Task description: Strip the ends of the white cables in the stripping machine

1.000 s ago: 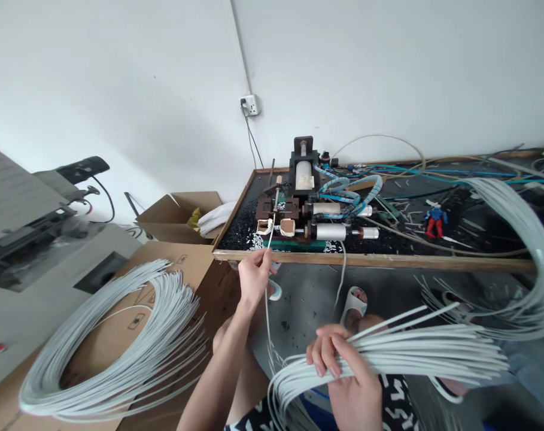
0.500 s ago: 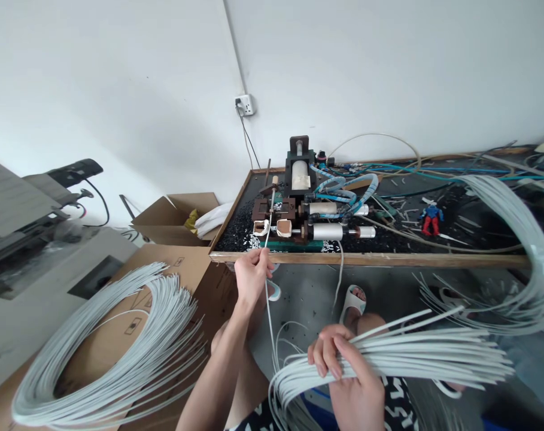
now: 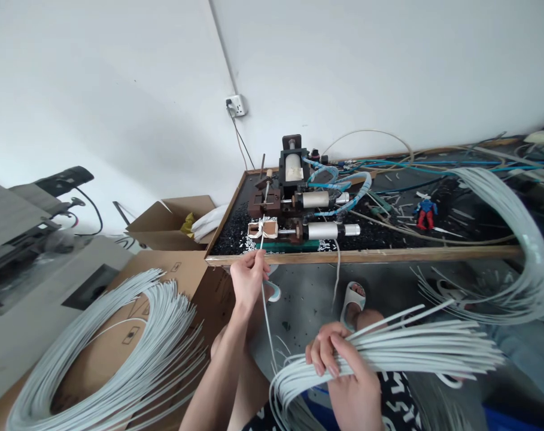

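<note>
Between thumb and fingers my left hand (image 3: 248, 276) pinches a single white wire (image 3: 267, 320) just in front of the bench edge. The wire's upper end lies in the jaws (image 3: 270, 228) of a pneumatic machine (image 3: 323, 230), and these jaws are closed around it. Its lower part runs down toward my lap. My right hand (image 3: 346, 368) is wrapped round a thick bundle of white wires (image 3: 424, 347), whose loose ends fan out to the right. The bundle's other side bends down over my lap.
A big coil of white wire (image 3: 33, 365) rests on cardboard (image 3: 99, 353) at left. Another wire bundle (image 3: 523, 239) hangs over the bench at right. A toy figure (image 3: 427, 212) and hoses lie on the bench (image 3: 388, 256). An open carton (image 3: 157, 224) stands behind.
The machine's jaws have closed together on the wire; they stood apart before. My left hand still pinches the wire at nearly the same place. The view has shifted slightly.
</note>
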A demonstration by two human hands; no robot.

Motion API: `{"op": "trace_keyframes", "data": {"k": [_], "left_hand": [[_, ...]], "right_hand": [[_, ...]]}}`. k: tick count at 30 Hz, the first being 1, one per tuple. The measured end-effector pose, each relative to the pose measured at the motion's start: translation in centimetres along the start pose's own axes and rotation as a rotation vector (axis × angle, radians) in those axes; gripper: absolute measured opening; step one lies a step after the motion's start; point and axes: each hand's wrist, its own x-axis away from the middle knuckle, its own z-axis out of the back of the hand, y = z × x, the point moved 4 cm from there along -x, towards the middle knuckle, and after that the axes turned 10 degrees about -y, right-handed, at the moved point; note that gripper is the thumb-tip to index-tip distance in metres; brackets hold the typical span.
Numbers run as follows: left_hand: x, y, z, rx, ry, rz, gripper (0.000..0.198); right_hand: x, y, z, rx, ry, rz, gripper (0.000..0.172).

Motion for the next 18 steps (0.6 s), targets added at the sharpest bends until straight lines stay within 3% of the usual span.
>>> {"op": "trace_keyframes", "data": {"k": [7,11,13,15,18], "left_hand": [[-0.3,-0.2,0.8,0.003,-0.035,-0.019,0.030],[2.2,0.2,2.0,-0.149,0.064,-0.094,0.028],[4.0,0.6,2.0,-0.221,0.035,-0.181,0.028],[5.4,0.7,0.8,-0.304,-0.198,-0.260,0.028],[6.6,-0.2,-1.9,-0.499,-0.725,-0.335,0.027]], "right_hand": [[-0.1,0.9,0.1,-0.004,-0.028,0.064,0.024],[-0.2,1.2,-0.2,-0.029,-0.071,0.086,0.025],[-0.3,1.2,-0.6,-0.032,-0.058,0.061,0.025],[-0.4,1.3,-1.2,-0.020,-0.035,0.013,0.024],[-0.5,1.3,-1.8,-0.004,-0.010,-0.037,0.023]]}}
